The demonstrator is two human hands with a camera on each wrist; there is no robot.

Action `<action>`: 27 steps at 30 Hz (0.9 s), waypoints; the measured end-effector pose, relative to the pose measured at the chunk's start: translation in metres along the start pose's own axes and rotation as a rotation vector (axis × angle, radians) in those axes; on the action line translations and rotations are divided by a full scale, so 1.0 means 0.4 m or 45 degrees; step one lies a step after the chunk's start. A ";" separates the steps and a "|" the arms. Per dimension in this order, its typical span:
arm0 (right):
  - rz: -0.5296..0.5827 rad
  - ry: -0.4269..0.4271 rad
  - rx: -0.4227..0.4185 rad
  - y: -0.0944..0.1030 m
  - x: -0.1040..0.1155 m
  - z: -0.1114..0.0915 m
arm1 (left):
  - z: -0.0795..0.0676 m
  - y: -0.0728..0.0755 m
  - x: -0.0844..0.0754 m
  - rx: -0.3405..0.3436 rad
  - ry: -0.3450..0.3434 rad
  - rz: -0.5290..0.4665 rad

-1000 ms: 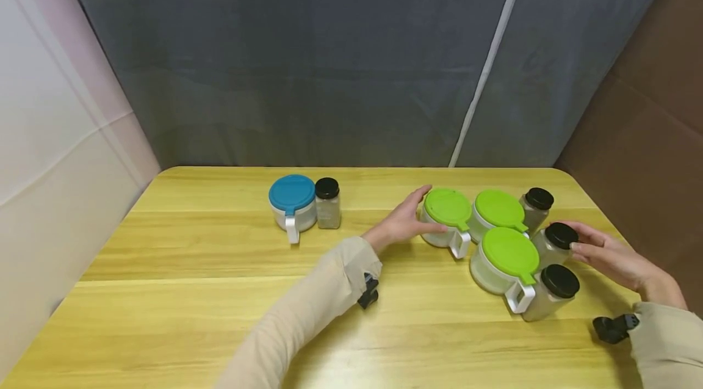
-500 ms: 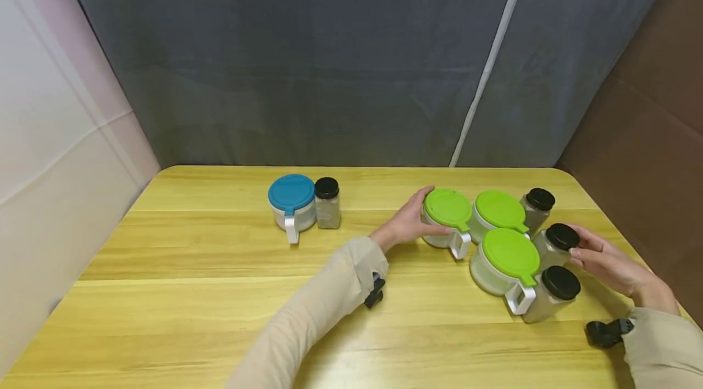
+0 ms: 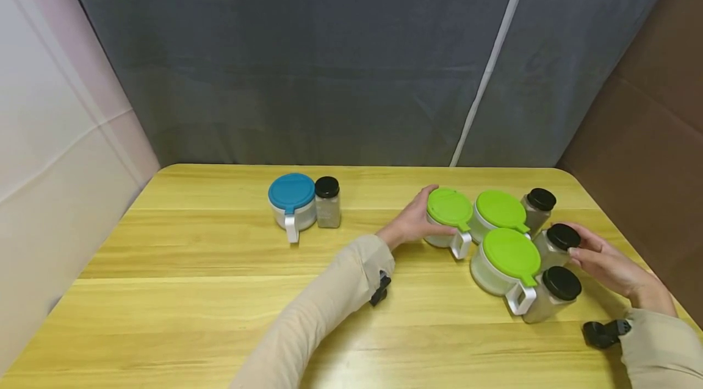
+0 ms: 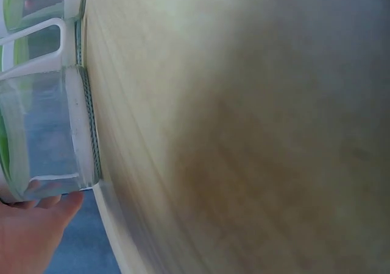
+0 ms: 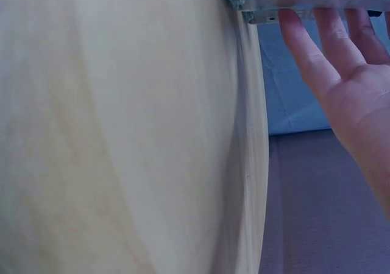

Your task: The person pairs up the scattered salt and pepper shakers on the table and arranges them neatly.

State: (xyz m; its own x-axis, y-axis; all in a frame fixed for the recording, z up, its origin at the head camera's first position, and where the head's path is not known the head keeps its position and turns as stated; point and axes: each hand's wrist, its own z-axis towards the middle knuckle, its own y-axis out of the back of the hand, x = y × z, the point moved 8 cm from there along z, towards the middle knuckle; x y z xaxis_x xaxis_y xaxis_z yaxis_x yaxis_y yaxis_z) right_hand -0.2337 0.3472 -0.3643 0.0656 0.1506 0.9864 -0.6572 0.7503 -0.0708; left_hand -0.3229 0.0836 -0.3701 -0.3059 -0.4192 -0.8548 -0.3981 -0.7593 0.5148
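Observation:
In the head view my left hand (image 3: 414, 220) is spread against the left side of a glass seasoning jar with a green lid (image 3: 450, 208) and a white handle. The left wrist view shows its fingertips touching the glass seasoning jar (image 4: 46, 128). Two more green-lidded seasoning jars, one behind (image 3: 500, 209) and one in front (image 3: 511, 253), stand to its right. My right hand (image 3: 609, 264) touches the middle of three black-capped spice jars (image 3: 562, 237). In the right wrist view that hand's fingers (image 5: 308, 58) are fairly straight, tips on the glass.
The other black-capped spice jars stand behind (image 3: 539, 206) and in front (image 3: 559, 291) of the middle one. A blue-lidded seasoning jar (image 3: 292, 196) and another spice jar (image 3: 328, 203) stand side by side at the back left. Fabric (image 3: 307, 71) hangs beyond the wooden table (image 3: 181, 303).
My left hand and its green-lidded jar have shifted slightly right, towards the other green-lidded jars. My right hand has barely moved, its wrist edging left.

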 end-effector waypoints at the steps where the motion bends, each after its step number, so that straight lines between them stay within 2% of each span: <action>1: 0.005 0.007 0.011 -0.002 0.002 0.001 | 0.000 0.001 -0.001 -0.002 -0.003 0.006; 5: -0.038 0.024 0.020 -0.008 0.007 0.006 | 0.000 0.005 -0.002 -0.022 -0.010 0.021; 18: -0.192 0.021 -0.117 0.005 0.007 0.011 | 0.005 0.016 -0.009 -0.078 -0.077 0.136; 27: -0.267 0.024 -0.219 0.011 0.011 0.010 | 0.005 0.016 -0.004 -0.085 -0.073 0.129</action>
State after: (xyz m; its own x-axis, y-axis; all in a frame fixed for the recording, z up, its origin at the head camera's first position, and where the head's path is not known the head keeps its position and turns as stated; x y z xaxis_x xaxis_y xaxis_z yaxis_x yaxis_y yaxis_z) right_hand -0.2393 0.3487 -0.3595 0.2021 -0.0093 0.9793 -0.4905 0.8645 0.1094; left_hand -0.3265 0.0805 -0.3652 -0.3915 -0.4677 -0.7925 -0.3046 -0.7468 0.5912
